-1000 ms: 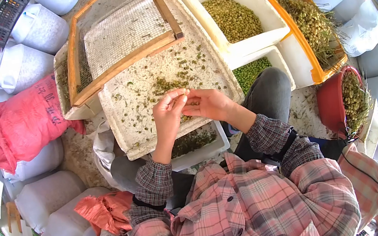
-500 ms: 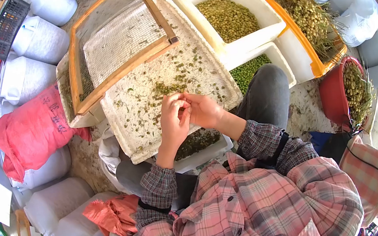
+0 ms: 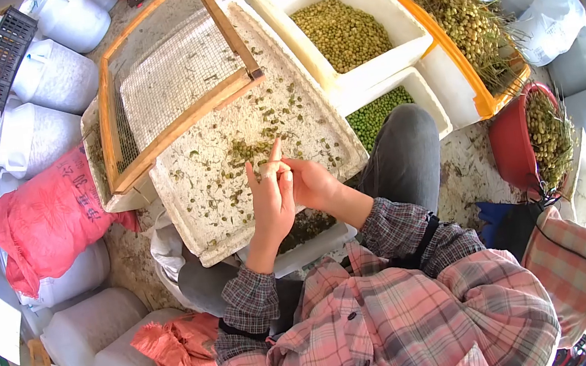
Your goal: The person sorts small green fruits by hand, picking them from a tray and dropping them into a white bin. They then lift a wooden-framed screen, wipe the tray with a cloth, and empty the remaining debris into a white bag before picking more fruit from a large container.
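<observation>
My left hand [image 3: 272, 202] and my right hand [image 3: 312, 182] meet over the near part of a shallow white foam tray [image 3: 184, 232]. Two left fingers stick out and apart, while its thumb and other fingers press against my right fingertips. The right fingers are curled inward; anything pinched between the hands is hidden. Just beyond them lies a small heap of green-brown seed pods [image 3: 247, 150], with loose ones scattered over the tray. A wood-framed wire sieve [image 3: 187, 119] rests across the tray's far left part. Under the near edge stands a tub of dark bits [image 3: 307, 227].
On the right stand a white foam box of yellowish seeds [image 3: 339, 34], a smaller box of green seeds [image 3: 377, 117], an orange-rimmed crate of stalks [image 3: 466, 31] and a red basin [image 3: 512, 141]. A pink sack [image 3: 55, 224] and white jugs [image 3: 57, 77] line the left.
My left fingers have stretched out and spread, where before they were curled together. Both hands stay joined at the fingertips. The whole view has shifted slightly.
</observation>
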The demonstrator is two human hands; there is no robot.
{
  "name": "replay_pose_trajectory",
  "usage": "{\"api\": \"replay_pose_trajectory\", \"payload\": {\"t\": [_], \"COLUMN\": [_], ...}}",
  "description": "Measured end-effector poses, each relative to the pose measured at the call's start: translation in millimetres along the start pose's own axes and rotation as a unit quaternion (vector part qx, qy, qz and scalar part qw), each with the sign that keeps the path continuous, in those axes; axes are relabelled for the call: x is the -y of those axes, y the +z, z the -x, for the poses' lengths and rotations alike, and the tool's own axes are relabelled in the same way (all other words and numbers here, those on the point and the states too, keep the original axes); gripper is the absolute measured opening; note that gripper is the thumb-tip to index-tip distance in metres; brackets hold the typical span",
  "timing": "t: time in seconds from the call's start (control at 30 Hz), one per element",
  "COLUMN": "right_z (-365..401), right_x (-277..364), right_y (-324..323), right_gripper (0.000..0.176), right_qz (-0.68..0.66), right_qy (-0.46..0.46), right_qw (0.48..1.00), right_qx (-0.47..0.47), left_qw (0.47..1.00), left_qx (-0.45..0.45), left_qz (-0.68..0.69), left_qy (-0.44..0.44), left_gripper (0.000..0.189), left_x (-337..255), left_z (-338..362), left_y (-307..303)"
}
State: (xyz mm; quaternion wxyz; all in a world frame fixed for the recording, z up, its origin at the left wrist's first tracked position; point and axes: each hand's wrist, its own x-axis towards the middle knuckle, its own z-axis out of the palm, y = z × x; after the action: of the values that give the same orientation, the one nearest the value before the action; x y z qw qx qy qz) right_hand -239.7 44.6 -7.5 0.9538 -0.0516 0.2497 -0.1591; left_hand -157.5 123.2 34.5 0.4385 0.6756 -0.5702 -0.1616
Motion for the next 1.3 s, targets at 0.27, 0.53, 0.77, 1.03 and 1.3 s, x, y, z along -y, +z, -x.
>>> {"api": "replay_pose_trajectory", "payload": {"t": [0.27, 0.53, 0.77, 1.03, 1.3], "right_z": [11, -42, -56, -50, -50], "right_x": [39, 117, 118, 116, 121], "right_y": [13, 7, 12, 21, 16], "right_gripper": [0.020, 0.012, 0.011, 0.011, 0.012], "right_qz": [0.199, 0.814, 0.882, 0.908, 0.889], "right_qy": [-0.047, -0.291, -0.198, -0.144, -0.174], "right_qw": [0.975, 0.470, 0.387, 0.361, 0.413], "right_qx": [-0.089, -0.175, -0.183, -0.159, -0.095], "left_qw": [0.987, 0.985, 0.974, 0.962, 0.929], "left_qx": [-0.058, 0.013, 0.152, 0.148, 0.006], "left_qz": [0.134, -0.139, -0.140, -0.217, 0.249], "left_qy": [-0.065, -0.100, -0.091, -0.078, -0.274], "left_gripper": [0.010, 0.021, 0.015, 0.012, 0.016], "left_x": [18, 40, 41, 34, 43], "left_z": [-9, -63, -48, -43, -33], "left_y": [0, -7, 36, 41, 1]}}
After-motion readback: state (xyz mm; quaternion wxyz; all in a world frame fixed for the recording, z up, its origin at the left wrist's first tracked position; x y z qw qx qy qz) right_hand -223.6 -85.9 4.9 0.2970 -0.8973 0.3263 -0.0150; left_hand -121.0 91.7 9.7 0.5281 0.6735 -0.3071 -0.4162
